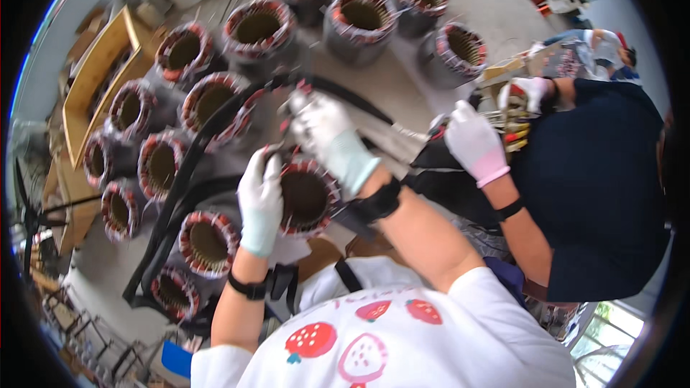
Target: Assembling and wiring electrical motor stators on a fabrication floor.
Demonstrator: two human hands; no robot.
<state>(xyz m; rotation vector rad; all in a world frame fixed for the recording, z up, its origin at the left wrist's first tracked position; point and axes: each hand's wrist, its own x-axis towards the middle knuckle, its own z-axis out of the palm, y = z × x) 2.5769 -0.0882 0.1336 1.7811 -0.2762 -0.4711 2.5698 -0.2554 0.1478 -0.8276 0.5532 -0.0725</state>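
My left hand (260, 197), in a white glove with a mint cuff, is at the left edge of a motor stator (338, 190). Its fingers are pinched at the rim, but what they grip is too small to make out. Farther up, above the stator's far rim, my right hand (323, 128) wears a matching glove and is blurred. Its fingers are closed around something greyish with red bits that I cannot make out. The stator stands upright in front of me, its dark bore facing up and its ring of reddish windings laced with white cord.
Several similar stators (259, 26) stand left and ahead. A black band (188, 172) curves past my hands. At right a co-worker in dark clothes (589, 187) works with gloved hands (476, 142) beside a yellowish wire bundle (514, 126). A wooden frame (79, 111) stands far left.
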